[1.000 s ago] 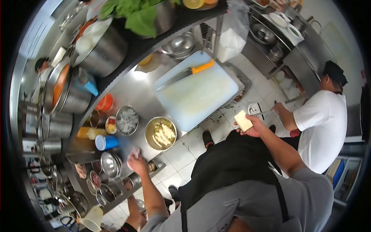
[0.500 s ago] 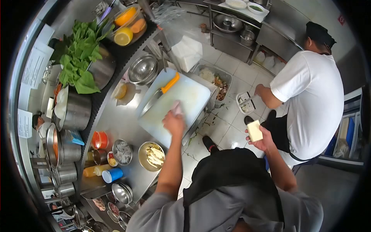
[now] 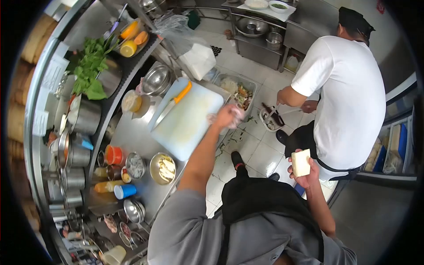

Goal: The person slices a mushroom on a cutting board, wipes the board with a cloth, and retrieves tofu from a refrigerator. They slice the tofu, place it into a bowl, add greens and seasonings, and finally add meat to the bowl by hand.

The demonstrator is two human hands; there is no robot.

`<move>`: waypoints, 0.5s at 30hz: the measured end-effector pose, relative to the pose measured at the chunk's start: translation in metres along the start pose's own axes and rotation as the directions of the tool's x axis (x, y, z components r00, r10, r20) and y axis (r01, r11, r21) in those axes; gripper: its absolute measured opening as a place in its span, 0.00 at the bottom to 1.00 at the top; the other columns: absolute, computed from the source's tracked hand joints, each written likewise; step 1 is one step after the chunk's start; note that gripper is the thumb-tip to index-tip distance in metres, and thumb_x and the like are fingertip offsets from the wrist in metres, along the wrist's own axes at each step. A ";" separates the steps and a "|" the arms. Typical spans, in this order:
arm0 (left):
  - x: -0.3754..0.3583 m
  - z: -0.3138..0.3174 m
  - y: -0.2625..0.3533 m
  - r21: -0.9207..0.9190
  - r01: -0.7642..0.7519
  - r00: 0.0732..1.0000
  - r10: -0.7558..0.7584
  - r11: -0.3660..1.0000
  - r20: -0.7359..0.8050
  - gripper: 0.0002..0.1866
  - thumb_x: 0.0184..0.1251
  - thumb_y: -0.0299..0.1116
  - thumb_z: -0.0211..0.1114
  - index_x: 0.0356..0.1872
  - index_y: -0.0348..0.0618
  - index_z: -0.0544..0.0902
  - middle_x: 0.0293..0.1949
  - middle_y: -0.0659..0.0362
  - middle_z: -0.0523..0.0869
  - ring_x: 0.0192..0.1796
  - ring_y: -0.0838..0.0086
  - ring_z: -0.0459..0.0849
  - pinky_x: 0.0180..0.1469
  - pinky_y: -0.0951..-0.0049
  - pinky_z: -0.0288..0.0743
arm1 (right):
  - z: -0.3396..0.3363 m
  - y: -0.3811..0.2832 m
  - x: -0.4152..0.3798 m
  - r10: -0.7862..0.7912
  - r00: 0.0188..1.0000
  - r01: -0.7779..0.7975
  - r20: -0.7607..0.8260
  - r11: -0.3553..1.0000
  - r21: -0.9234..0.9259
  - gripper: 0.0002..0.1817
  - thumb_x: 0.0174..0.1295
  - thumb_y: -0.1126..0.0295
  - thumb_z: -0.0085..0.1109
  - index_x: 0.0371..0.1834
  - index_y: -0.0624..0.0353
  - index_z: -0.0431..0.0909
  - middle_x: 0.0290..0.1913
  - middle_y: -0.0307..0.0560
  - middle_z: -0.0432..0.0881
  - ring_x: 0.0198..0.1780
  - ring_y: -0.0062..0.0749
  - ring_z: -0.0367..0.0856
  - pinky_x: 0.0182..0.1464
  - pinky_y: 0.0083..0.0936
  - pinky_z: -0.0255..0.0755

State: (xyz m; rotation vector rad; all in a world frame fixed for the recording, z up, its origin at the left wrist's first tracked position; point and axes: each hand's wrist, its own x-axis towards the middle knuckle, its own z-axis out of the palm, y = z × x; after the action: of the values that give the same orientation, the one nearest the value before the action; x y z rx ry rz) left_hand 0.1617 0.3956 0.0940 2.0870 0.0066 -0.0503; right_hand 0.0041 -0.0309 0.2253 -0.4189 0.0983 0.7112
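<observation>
My left hand (image 3: 225, 117) is closed around a crumpled pinkish-white cloth (image 3: 239, 113), just off the right edge of the white cutting board (image 3: 194, 126). Whether it is cloth or paper is hard to tell. On the board lies a knife (image 3: 180, 95) with an orange handle, and pale wet smears mark its surface. My right hand (image 3: 309, 177) holds up a pale yellow block (image 3: 301, 162), like butter or cheese, well away from the counter. Nearer me on the counter stands a metal bowl (image 3: 153, 173) of pale yellow strips.
A tub of food scraps (image 3: 250, 90) stands beyond the board. On the right, a co-worker in a white shirt (image 3: 349, 84) bends over a small white container (image 3: 270, 120) with a long tool. Pots (image 3: 84, 115) and leafy greens (image 3: 90, 66) line the left shelf.
My left hand has moved right with the cloth, from the middle of the board past its edge. The block in my right hand has tilted slightly. The co-worker's hands have shifted over the white container.
</observation>
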 end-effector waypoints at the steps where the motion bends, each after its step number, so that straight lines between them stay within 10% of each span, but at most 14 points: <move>1: -0.039 0.022 0.006 -0.107 0.056 0.998 -0.057 0.993 -0.003 0.10 0.64 0.27 0.59 0.45 0.42 0.81 0.37 0.61 0.84 0.40 0.75 0.81 0.45 0.68 0.76 | -0.001 -0.006 -0.005 0.009 0.999 -0.008 0.037 1.000 -0.020 0.36 0.63 0.47 0.62 0.70 0.51 0.63 0.57 0.62 0.76 0.47 0.59 0.83 0.40 0.47 0.85; 3: -0.122 0.043 0.004 -0.278 0.239 0.967 -0.200 0.930 0.160 0.09 0.65 0.28 0.58 0.45 0.43 0.81 0.37 0.63 0.83 0.41 0.76 0.80 0.45 0.70 0.76 | -0.005 -0.015 -0.017 0.016 0.995 -0.011 0.102 0.999 -0.042 0.37 0.64 0.46 0.61 0.71 0.51 0.60 0.56 0.63 0.75 0.46 0.59 0.83 0.40 0.48 0.85; 8: -0.363 0.030 0.036 -0.901 0.241 0.749 -0.659 0.361 -0.064 0.19 0.62 0.29 0.56 0.54 0.37 0.79 0.47 0.53 0.85 0.49 0.64 0.85 0.52 0.66 0.82 | -0.015 -0.033 -0.066 0.050 0.988 -0.047 0.149 0.999 -0.026 0.37 0.64 0.47 0.60 0.71 0.52 0.59 0.57 0.64 0.75 0.44 0.59 0.84 0.38 0.48 0.85; 9: -0.398 0.006 0.056 -0.853 0.189 0.758 -0.624 0.487 -0.188 0.18 0.65 0.32 0.54 0.53 0.37 0.80 0.46 0.52 0.85 0.48 0.62 0.86 0.53 0.64 0.82 | -0.018 -0.038 -0.074 0.078 0.983 -0.074 0.167 0.997 -0.030 0.37 0.64 0.47 0.61 0.71 0.52 0.60 0.56 0.64 0.75 0.43 0.60 0.84 0.37 0.48 0.85; 10: -0.435 -0.016 0.049 -0.889 0.144 0.533 -0.791 0.434 -0.300 0.18 0.67 0.36 0.54 0.51 0.36 0.80 0.45 0.52 0.85 0.46 0.62 0.86 0.52 0.64 0.83 | -0.021 -0.041 -0.085 0.092 0.980 -0.088 0.175 0.996 -0.032 0.37 0.64 0.47 0.61 0.71 0.52 0.60 0.56 0.65 0.75 0.43 0.60 0.84 0.37 0.48 0.85; 12: -0.484 -0.070 0.069 -0.841 -0.016 0.525 -0.712 0.541 -0.467 0.15 0.70 0.41 0.54 0.44 0.41 0.81 0.39 0.54 0.86 0.41 0.65 0.86 0.48 0.64 0.83 | -0.031 -0.047 -0.099 0.170 0.976 -0.171 0.133 0.985 0.000 0.38 0.61 0.50 0.63 0.71 0.51 0.61 0.56 0.64 0.77 0.45 0.63 0.84 0.37 0.51 0.83; 13: -0.527 -0.120 0.023 -0.944 -0.131 0.830 -0.487 0.302 -0.271 0.14 0.72 0.41 0.52 0.42 0.43 0.81 0.37 0.55 0.86 0.38 0.65 0.86 0.47 0.63 0.83 | -0.029 -0.051 -0.101 0.200 0.966 -0.205 0.164 0.979 0.013 0.37 0.61 0.49 0.63 0.71 0.51 0.63 0.59 0.62 0.77 0.49 0.61 0.84 0.40 0.51 0.82; 15: -0.509 -0.163 0.034 -0.771 -0.016 0.572 -0.626 0.637 -0.530 0.14 0.72 0.41 0.54 0.44 0.42 0.81 0.38 0.55 0.86 0.39 0.66 0.85 0.47 0.65 0.82 | -0.033 -0.053 -0.102 0.231 0.947 -0.235 0.225 0.972 -0.010 0.40 0.65 0.46 0.59 0.76 0.54 0.59 0.64 0.60 0.75 0.55 0.56 0.83 0.46 0.47 0.80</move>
State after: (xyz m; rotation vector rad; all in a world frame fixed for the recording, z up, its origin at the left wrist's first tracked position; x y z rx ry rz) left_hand -0.3409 0.5292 0.2235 1.1210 0.8525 0.5570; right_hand -0.0368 -0.1425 0.2366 -0.3106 -0.0611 0.9867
